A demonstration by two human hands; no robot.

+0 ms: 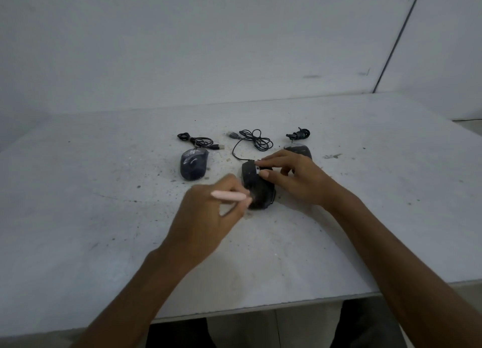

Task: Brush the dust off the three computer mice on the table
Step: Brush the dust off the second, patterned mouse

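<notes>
Left hand (208, 212) grips a pink brush (229, 196), right hand (294, 176) clamps the middle mouse (257, 188), hiding the right mouse (298, 149).

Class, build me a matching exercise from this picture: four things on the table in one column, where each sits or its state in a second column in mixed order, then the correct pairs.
Column one:
1. Pink-handled brush
2. Dark dusty middle mouse
3. Dark left mouse
4. Right mouse

Column two:
A. Lies alone, untouched
B. Gripped in the left hand
C. Partly hidden behind the right hand
D. Steadied by the right hand's fingers, bristles at its rear

Pairs: 1-B, 2-D, 3-A, 4-C
</notes>
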